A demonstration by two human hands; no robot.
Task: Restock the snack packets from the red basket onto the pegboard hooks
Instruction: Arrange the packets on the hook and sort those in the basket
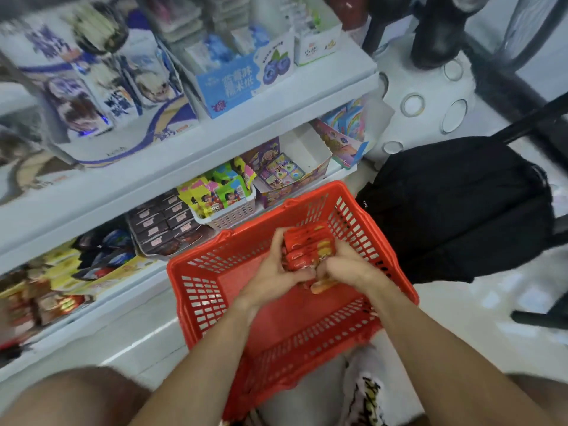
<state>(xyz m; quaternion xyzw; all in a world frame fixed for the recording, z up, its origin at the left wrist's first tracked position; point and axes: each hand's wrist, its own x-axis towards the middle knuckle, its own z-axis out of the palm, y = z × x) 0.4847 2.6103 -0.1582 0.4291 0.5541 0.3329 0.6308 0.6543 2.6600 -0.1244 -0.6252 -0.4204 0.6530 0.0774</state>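
This is looking like a small shop: white tiered shelves (pixel 215 155) are running along the left, carrying boxed and bagged goods in retail display cartons, among them a blue blueberry-printed carton (pixel 242 78) sitting at the upper shelf's front edge and a small white basket of bright green and yellow snack packs (pixel 224 195) on the shelf below. A red plastic shopping basket (pixel 276 302) is standing on the pale floor beside the lowest shelf's edge.

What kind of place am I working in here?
Most likely a small shop's snack aisle: white shelves carry packaged sweets in display boxes like the blue blueberry box, and both hands, left and right, hold red snack packets over a red basket.
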